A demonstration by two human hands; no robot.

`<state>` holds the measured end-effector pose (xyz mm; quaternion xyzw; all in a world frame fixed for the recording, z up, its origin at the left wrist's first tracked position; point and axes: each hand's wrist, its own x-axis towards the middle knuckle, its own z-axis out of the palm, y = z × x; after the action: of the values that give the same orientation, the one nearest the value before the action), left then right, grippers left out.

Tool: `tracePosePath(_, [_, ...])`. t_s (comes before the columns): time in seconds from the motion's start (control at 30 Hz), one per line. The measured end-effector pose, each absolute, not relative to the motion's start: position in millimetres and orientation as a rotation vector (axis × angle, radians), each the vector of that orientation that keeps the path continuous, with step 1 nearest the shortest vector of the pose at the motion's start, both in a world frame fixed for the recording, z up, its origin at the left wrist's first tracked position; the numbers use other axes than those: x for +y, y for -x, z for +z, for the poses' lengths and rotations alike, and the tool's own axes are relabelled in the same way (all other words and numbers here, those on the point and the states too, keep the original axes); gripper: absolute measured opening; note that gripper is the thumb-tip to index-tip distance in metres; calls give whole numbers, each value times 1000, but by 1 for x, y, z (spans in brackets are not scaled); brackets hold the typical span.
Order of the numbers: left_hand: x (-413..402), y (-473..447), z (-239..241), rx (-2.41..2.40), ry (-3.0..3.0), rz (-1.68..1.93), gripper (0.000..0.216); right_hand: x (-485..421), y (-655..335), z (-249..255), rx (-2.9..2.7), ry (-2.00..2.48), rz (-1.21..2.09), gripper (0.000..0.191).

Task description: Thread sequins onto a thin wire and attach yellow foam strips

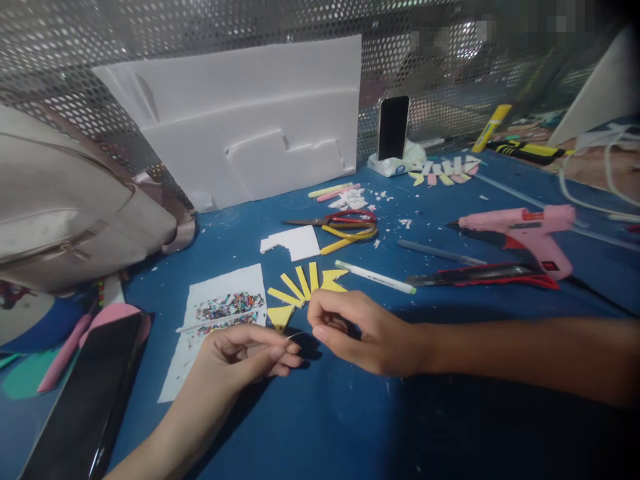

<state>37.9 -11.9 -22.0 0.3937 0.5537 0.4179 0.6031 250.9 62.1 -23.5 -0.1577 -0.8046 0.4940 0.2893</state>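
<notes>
A thin pale strand [299,335] runs between my two hands low over the blue table. My left hand [247,353] pinches one end between thumb and forefinger. At the other end, my right hand [367,333] has its thumb and curled fingers closed on it. Just behind them lie yellow strips [301,283] fanned out, with a yellow cut piece [280,316] beside them. Partly under my left hand is a white paper sheet [200,360] scattered with multicoloured glitter flakes [230,308]. A pale marker [376,277] lies behind my right hand.
Scissors [345,223] and a white cut-out [304,243] lie mid-table. At right are a pink glue gun [530,227] and a utility knife [485,275]. A phone [393,128] stands at the back; another phone [90,400] and a bag [80,207] are left.
</notes>
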Motion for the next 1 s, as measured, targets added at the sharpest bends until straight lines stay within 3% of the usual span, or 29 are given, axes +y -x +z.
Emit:
tracePosePath(0.33, [-11,-36,-28,1223,-1010,996,5,62,-252,-23,-2126,397,1240,21])
tracePosePath(1.0, [-9,-35,-25,1211,-1045,927,9,60,-252,-23,-2149,281,1146,20])
